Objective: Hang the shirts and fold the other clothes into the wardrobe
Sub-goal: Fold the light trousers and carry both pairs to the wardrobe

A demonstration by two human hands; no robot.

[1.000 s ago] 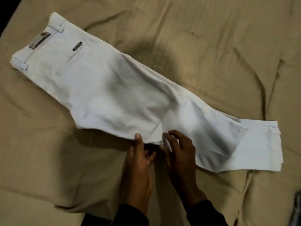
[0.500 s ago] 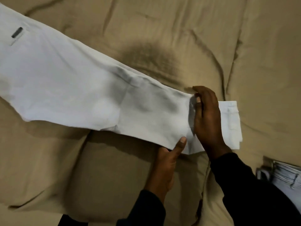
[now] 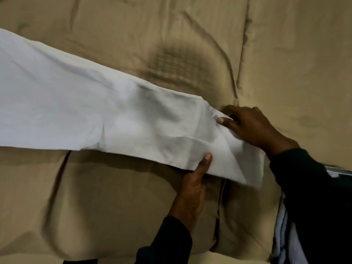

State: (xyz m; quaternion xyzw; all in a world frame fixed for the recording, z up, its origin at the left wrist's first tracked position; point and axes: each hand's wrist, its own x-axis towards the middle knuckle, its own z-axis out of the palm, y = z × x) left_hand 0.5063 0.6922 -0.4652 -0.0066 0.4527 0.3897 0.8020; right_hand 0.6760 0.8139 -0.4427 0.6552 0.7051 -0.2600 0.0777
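Note:
White trousers (image 3: 80, 115) lie stretched across the tan bedspread (image 3: 190, 44), their waist end running off the left edge of the view. My left hand (image 3: 192, 189) pinches the near edge of the leg end, thumb on top of the cloth. My right hand (image 3: 251, 126) grips the far side of the same leg end, thumb pressed into the fabric. The hem end is lifted off the bed and creased between the two hands.
A pale blue denim garment (image 3: 283, 241) lies at the lower right, partly hidden by my dark right sleeve (image 3: 314, 197). The bedspread has deep folds in the middle and near the front edge.
Both hands slid from the trousers' middle to the leg end. The right hand went from lying flat on the cloth to gripping it, and the hem end has lifted.

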